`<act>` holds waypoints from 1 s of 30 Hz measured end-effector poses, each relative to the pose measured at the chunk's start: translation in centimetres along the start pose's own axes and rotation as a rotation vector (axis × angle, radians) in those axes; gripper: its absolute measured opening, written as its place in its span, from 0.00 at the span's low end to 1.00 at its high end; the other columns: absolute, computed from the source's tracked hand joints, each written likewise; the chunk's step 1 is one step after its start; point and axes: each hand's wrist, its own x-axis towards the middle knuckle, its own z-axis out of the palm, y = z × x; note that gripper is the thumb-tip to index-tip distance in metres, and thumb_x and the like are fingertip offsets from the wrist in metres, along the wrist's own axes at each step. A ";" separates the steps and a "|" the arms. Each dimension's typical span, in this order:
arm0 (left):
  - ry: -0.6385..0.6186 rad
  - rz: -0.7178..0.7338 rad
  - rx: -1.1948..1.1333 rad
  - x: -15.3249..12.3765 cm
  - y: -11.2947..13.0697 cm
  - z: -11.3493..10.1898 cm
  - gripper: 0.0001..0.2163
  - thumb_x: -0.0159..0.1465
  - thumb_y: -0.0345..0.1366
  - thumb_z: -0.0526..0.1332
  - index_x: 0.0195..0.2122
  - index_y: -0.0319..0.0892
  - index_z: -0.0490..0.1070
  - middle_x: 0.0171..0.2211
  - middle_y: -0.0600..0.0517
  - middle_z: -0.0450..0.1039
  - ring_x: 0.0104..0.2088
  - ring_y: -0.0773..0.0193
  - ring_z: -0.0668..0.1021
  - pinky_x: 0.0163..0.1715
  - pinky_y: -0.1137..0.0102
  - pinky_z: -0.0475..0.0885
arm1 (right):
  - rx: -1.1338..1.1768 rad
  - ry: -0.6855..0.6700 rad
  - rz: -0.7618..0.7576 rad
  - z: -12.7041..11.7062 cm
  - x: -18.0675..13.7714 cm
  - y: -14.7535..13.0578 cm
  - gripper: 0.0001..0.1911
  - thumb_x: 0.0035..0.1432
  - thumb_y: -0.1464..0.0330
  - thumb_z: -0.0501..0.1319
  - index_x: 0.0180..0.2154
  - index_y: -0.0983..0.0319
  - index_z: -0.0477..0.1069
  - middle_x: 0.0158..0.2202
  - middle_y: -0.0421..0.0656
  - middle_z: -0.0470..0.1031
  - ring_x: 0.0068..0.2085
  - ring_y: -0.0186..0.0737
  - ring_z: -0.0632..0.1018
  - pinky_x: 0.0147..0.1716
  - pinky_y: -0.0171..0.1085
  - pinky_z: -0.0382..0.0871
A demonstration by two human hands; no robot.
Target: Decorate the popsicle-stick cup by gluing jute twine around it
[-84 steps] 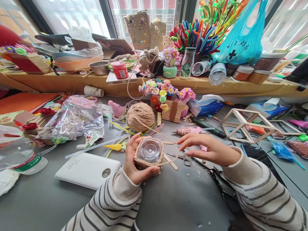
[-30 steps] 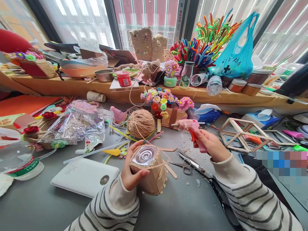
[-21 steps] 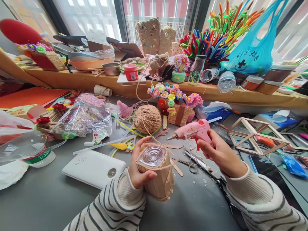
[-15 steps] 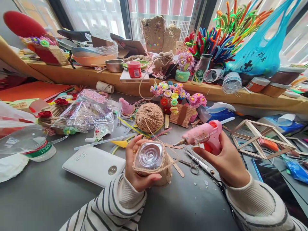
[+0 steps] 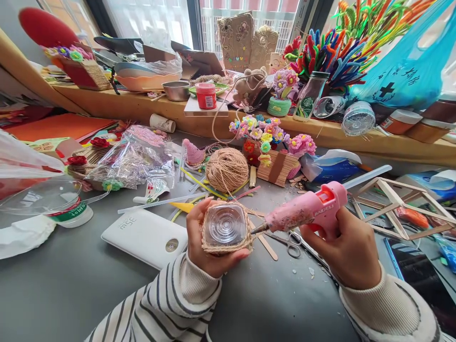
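Observation:
My left hand [image 5: 210, 247] is wrapped round a clear plastic container [image 5: 226, 225], its square ringed base turned up towards me and its sides covered in twine. From the container a strand runs back to a ball of twine [image 5: 227, 171] behind it. In my right hand [image 5: 351, 247] is a pink hot glue gun [image 5: 309, 209], with a pale glue stick [image 5: 372, 175] jutting from its rear. The gun's metal nozzle is at the right edge of the container; whether it touches the twine I cannot tell.
Scissors [image 5: 292, 249] and a wooden craft stick [image 5: 268, 247] lie right of the container. A white power bank [image 5: 146, 237] is on the left. Behind stand crocheted flowers [image 5: 263, 135]; a stick frame [image 5: 399, 206] and a phone [image 5: 420, 270] are at right.
The glue gun's nozzle has come down to the container's right edge. My left hand has tipped the container so its base faces me more squarely. The whole view has shifted slightly.

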 end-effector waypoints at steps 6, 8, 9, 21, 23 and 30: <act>-0.021 -0.006 0.000 0.2 0.2 0.1 0.39 0.47 0.52 0.71 0.56 0.42 0.59 0.42 0.47 0.73 0.41 0.54 0.79 0.44 0.61 0.71 | -0.040 -0.029 0.034 -0.1 -0.7 0.1 0.11 0.50 0.64 0.59 0.26 0.55 0.55 0.17 0.33 0.53 0.18 0.32 0.55 0.19 0.37 0.48; -0.026 -0.002 0.009 0.3 0.2 0.1 0.39 0.47 0.52 0.71 0.56 0.42 0.59 0.42 0.47 0.73 0.41 0.55 0.79 0.44 0.62 0.71 | -0.028 -0.026 0.030 -0.2 -0.7 0.0 0.10 0.51 0.64 0.58 0.26 0.56 0.56 0.18 0.34 0.57 0.18 0.33 0.57 0.19 0.38 0.49; -0.030 0.003 0.016 0.3 0.3 0.1 0.39 0.47 0.52 0.71 0.56 0.42 0.59 0.42 0.47 0.73 0.41 0.55 0.79 0.44 0.62 0.71 | -0.017 -0.021 0.013 -0.2 -0.7 0.0 0.09 0.51 0.65 0.58 0.27 0.56 0.57 0.18 0.35 0.59 0.18 0.33 0.59 0.18 0.38 0.49; -0.071 -0.012 0.019 0.3 0.4 0.0 0.38 0.48 0.50 0.71 0.55 0.42 0.58 0.42 0.46 0.73 0.41 0.54 0.79 0.44 0.60 0.72 | -0.103 0.002 -0.021 -0.3 -1.4 -0.3 0.06 0.52 0.68 0.58 0.35 0.58 0.64 0.24 0.42 0.72 0.24 0.42 0.74 0.21 0.40 0.61; -0.073 -0.019 0.006 0.3 0.4 0.0 0.38 0.48 0.50 0.71 0.55 0.42 0.58 0.42 0.45 0.73 0.42 0.53 0.79 0.44 0.60 0.72 | -0.085 0.011 -0.031 -0.3 -1.4 -0.1 0.08 0.52 0.68 0.58 0.37 0.58 0.66 0.25 0.43 0.73 0.25 0.43 0.76 0.22 0.40 0.63; -0.071 -0.065 -0.016 0.2 0.4 0.0 0.37 0.47 0.49 0.71 0.55 0.42 0.57 0.43 0.45 0.73 0.42 0.53 0.79 0.44 0.59 0.72 | -0.090 -0.022 -0.023 -0.4 -1.5 0.1 0.18 0.53 0.67 0.59 0.47 0.58 0.66 0.35 0.47 0.78 0.31 0.48 0.78 0.24 0.41 0.66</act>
